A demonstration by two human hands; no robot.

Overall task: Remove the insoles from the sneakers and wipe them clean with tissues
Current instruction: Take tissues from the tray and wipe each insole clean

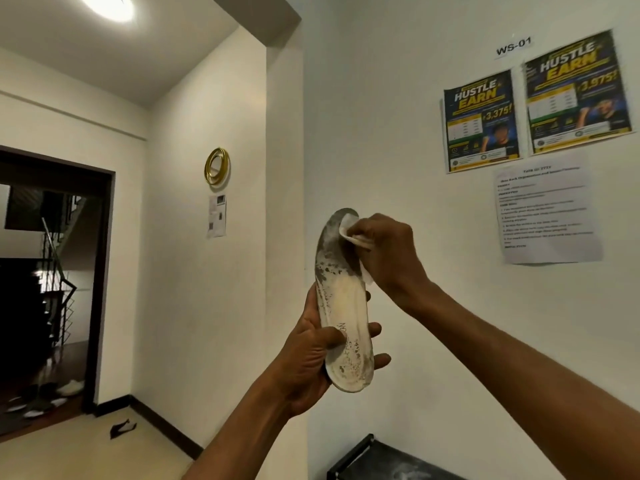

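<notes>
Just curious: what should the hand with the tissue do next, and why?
Probably drag the tissue down the insole: the right hand holds it near the toe, dark grime covers that half, and the left hand grips the heel end.

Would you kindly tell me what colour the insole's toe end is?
Dark grey with grime; the insole is otherwise off-white. Head view.

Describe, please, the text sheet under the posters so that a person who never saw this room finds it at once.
Look at the white wall on the right, below the small label WS-01. Two dark blue and yellow posters hang there, and the sheet is fixed just under them. It alone is plain white paper with black text lines and no pictures.
</notes>
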